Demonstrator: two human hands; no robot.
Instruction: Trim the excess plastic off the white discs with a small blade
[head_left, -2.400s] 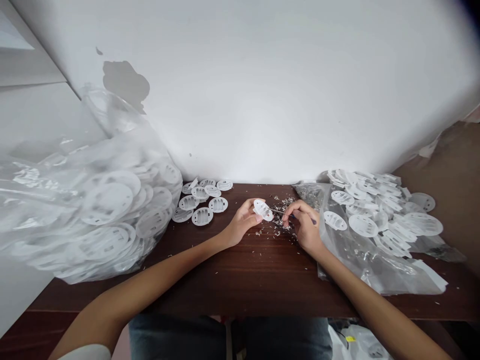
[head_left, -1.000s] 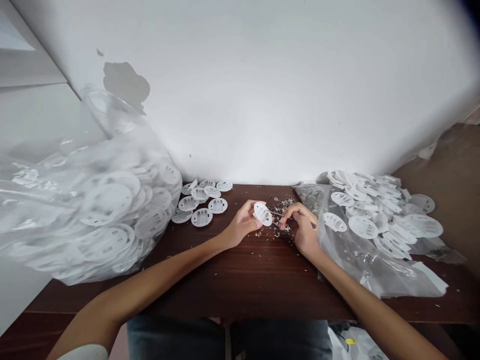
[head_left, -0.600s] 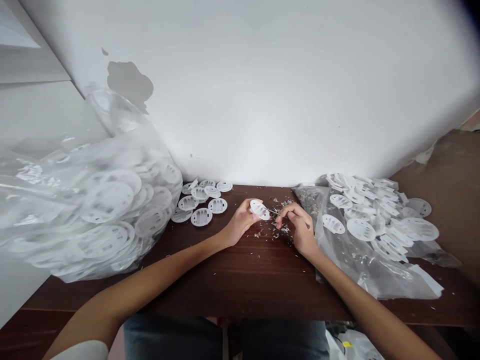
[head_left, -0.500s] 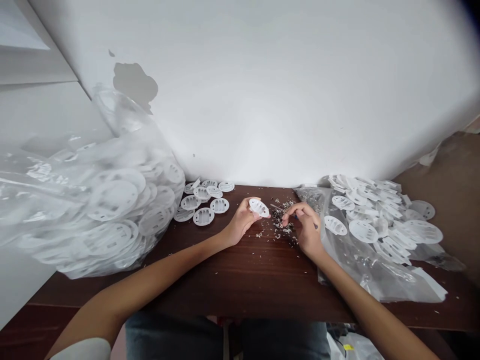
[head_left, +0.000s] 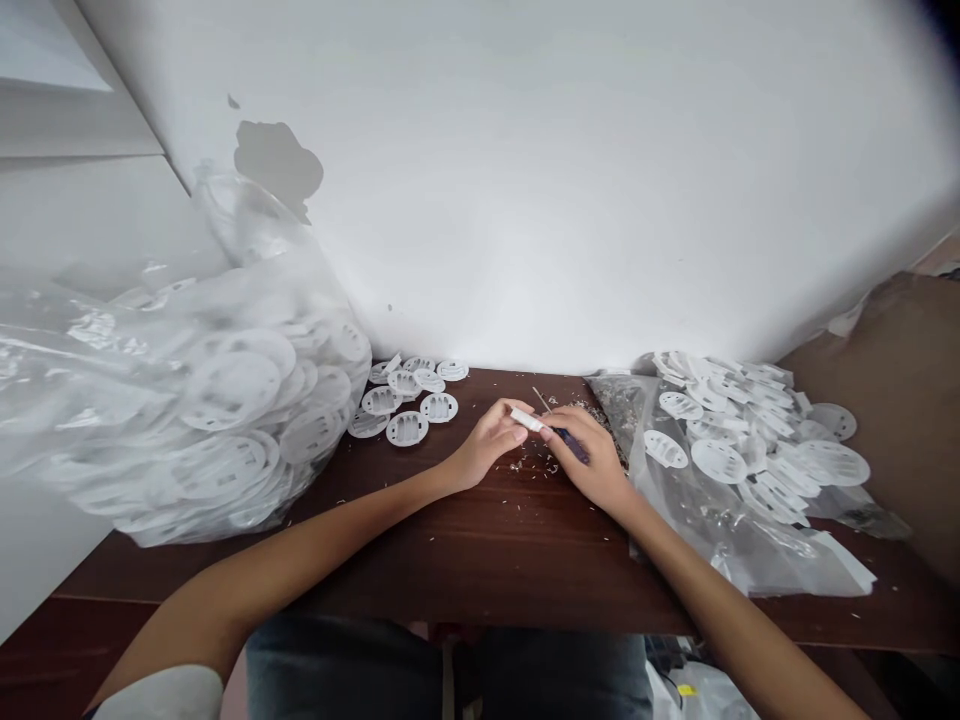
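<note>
My left hand (head_left: 491,440) is closed on a white plastic disc (head_left: 528,418), tilted so that mostly its edge shows. In my right hand (head_left: 592,455) is a screwdriver with a dark handle (head_left: 571,443); its thin shaft (head_left: 541,398) points up and away to the left. The fingertips of my right hand are at the disc's near right end, and I cannot tell whether they press on it. Small metal pieces (head_left: 556,462) lie scattered on the brown table (head_left: 480,560) beneath and behind my hands.
Several slotted white discs (head_left: 407,428) lie left of my hands. Farther left bulges a clear plastic bag (head_left: 315,500) full of similar discs. To the right, more discs (head_left: 720,462) are heaped on a flat plastic bag (head_left: 787,570). A white wall (head_left: 480,200) rises behind the table.
My right hand has moved left to the disc, and the screwdriver's handle now shows. The disc has turned from showing its slotted face to nearly edge-on.
</note>
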